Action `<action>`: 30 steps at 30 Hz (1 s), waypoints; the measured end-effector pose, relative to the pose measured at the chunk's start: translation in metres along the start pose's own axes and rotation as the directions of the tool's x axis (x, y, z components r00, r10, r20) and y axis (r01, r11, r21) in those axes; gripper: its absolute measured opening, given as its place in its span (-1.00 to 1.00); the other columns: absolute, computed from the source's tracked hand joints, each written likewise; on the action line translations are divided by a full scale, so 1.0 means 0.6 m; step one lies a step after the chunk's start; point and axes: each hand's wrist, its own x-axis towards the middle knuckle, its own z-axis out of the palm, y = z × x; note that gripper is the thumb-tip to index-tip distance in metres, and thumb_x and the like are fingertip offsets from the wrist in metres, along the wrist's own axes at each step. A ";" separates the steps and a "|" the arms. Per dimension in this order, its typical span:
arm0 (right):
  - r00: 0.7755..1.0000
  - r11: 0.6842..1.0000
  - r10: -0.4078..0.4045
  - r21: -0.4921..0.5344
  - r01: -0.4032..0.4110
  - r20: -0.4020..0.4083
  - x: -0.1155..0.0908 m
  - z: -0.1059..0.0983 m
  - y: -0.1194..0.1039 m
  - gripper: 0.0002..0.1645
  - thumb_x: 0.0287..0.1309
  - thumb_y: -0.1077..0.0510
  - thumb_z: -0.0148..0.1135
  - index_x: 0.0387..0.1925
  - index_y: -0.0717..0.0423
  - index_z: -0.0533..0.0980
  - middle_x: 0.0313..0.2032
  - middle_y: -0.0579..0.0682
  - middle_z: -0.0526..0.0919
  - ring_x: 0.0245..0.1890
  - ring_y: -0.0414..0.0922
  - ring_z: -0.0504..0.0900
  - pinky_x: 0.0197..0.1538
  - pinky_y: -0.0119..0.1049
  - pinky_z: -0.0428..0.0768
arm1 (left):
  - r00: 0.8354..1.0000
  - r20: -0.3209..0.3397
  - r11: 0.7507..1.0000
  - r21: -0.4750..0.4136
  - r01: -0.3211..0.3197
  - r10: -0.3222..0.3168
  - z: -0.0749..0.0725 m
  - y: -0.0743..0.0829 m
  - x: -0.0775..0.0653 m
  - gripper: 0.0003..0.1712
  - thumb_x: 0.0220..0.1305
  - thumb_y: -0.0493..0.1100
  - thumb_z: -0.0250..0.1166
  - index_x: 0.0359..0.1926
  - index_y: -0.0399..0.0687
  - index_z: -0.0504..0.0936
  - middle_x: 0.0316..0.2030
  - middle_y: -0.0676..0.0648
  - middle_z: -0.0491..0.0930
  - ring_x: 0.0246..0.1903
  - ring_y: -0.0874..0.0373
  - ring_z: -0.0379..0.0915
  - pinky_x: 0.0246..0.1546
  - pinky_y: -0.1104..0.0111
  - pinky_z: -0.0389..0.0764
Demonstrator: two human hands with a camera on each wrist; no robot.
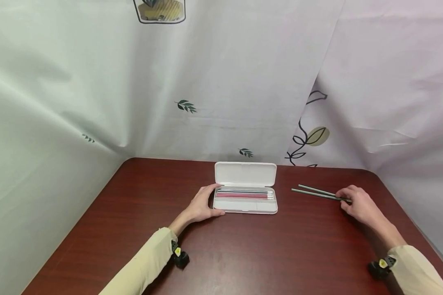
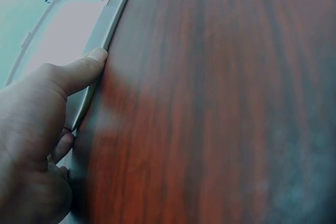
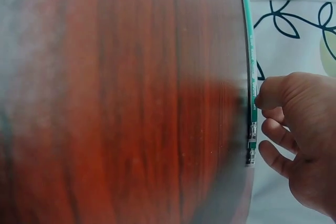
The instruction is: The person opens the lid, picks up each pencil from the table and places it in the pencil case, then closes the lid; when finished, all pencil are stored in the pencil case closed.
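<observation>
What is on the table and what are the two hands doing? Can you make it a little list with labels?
Table: dark red-brown wood
Box: white pencil case, lid open, standing up at the back
Inside the box: several pencils lying side by side
Left hand: left hand holds the left end of the case, thumb on its edge
Right hand: right hand pinches the ends of two green pencils
Green pencils: on the table, right of the case, apart from it
Behind: pale curtain with leaf prints

Head camera looks forward and down over my whole surface [image 1: 243, 246]. Left wrist camera sits very close at the pencil case [image 2: 63, 35] edge; right wrist camera close at the pencils [image 3: 251, 77]. All share the surface.
</observation>
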 end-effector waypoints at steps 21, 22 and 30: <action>0.994 0.999 0.021 -0.027 -0.018 0.103 0.009 0.003 0.001 -0.66 -0.29 0.52 0.41 -0.39 0.17 0.60 -0.39 -0.04 0.54 -0.42 -0.03 0.50 -0.34 -0.04 0.47 | 1.000 0.000 1.000 0.002 -0.008 0.008 -0.002 0.002 -0.001 0.05 -0.09 -0.01 0.63 0.41 -0.13 0.34 0.28 -0.16 0.41 0.27 -0.10 0.24 0.21 0.01 0.33; 0.994 1.000 0.018 -0.025 -0.015 0.109 0.010 0.002 0.002 -0.66 -0.29 0.52 0.41 -0.39 0.16 0.60 -0.39 -0.05 0.54 -0.42 -0.03 0.50 -0.34 -0.05 0.47 | 1.000 0.000 1.000 0.002 -0.010 0.010 -0.002 0.002 -0.001 0.05 -0.09 -0.02 0.63 0.41 -0.13 0.34 0.28 -0.16 0.41 0.27 -0.10 0.24 0.22 0.01 0.33; 0.978 0.999 0.044 -0.004 -0.044 0.202 0.019 0.000 0.006 -0.73 -0.19 0.49 0.35 -0.40 0.16 0.58 -0.42 -0.09 0.53 -0.43 -0.10 0.50 -0.38 -0.11 0.48 | 1.000 -0.002 1.000 -0.002 -0.023 0.023 -0.003 0.001 -0.001 0.04 -0.10 -0.03 0.64 0.40 -0.13 0.35 0.28 -0.16 0.41 0.26 -0.10 0.25 0.22 0.01 0.33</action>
